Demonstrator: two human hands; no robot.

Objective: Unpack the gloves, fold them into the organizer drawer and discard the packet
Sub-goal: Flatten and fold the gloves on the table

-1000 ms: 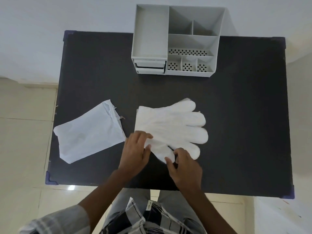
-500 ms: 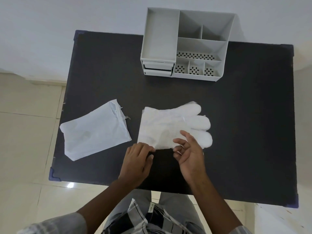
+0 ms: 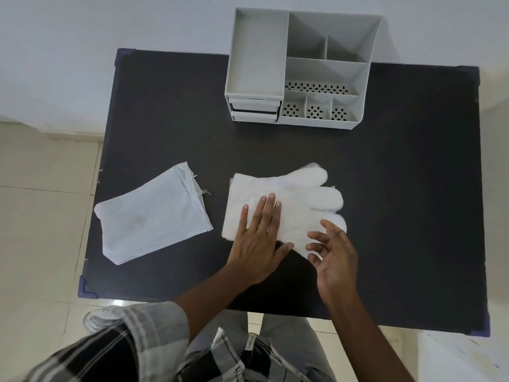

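gloves lie flat mid counter. my left hand presses on them, fingers spread; my right hand is open, touching the near edge. thin stuff could spring back or slide if i let go.

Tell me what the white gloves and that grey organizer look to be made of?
The gloves look like thin, translucent plastic film: milky, slightly crinkled, lying limp and flat. The organizer looks like moulded hard plastic with a matte grey finish: thin straight walls and punched hole patterns in its floors.
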